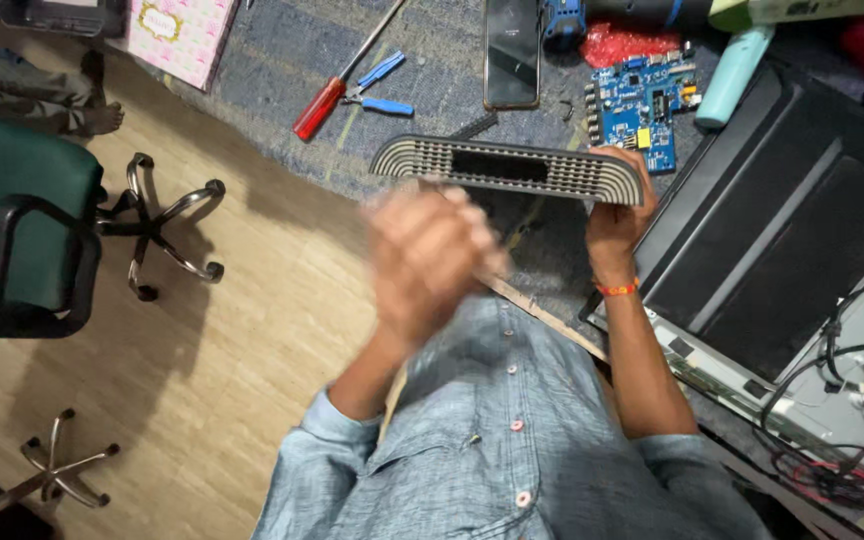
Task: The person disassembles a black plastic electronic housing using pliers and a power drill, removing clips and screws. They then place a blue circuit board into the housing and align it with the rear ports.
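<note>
Hands — right hand [620, 215] gripping grey vented casing [508, 168], left hand [427, 258] blurred.

single head-worn view, looking steeply down, close over workbench [282, 60] and floor [252, 330]

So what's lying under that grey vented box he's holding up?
Below the grey vented box, held by the right hand, lies blue-grey matting with a blue circuit board nearby. The blurred left hand and the box hide the rest.

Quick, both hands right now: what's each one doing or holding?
Left hand: blurred in motion, just below the grey vented casing; grip cannot be told.
Right hand: closed on the casing's right end.
</note>
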